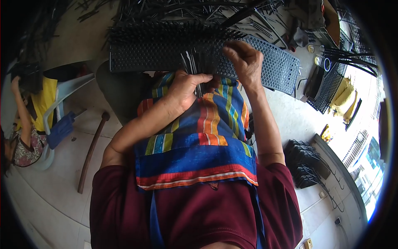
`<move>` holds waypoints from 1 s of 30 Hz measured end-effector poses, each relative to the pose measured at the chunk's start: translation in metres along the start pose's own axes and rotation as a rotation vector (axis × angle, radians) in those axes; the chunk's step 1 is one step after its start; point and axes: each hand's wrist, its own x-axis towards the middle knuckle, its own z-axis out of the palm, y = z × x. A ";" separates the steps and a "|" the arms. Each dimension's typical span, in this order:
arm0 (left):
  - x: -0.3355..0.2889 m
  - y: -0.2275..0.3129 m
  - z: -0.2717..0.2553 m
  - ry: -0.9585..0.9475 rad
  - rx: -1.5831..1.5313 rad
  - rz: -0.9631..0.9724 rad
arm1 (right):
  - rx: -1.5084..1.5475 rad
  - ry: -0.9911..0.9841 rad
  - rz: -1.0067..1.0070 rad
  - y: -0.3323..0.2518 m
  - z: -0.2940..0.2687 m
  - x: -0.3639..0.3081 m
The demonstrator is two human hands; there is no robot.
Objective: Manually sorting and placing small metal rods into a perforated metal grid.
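Observation:
A long dark perforated tray (273, 64) lies across in front of me, its holes bare toward the right end. Dark spiky pieces (166, 35) stand in thick rows along its far left side. My left hand (185, 88) is closed round a bundle of thin dark strips (191, 62), which point up toward the tray's near edge. Over the right half of the tray is my right hand (245, 62), its thumb and fingers pinched together. Whatever sits between those fingertips is too small or blurred to make out. A striped blue cloth (188, 157) covers my lap.
Black rods (269, 25) lie heaped beyond the tray. On the floor at left is a long wooden-handled tool (93, 151); a co-worker (29, 145) sits past it beside a pale chair (68, 89). Black stacked pieces with hooked wires (304, 159) and a black mesh basket (331, 89) are at right.

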 end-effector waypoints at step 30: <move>0.001 -0.005 0.000 0.022 0.188 0.017 | 0.267 0.354 -0.030 0.018 -0.007 0.011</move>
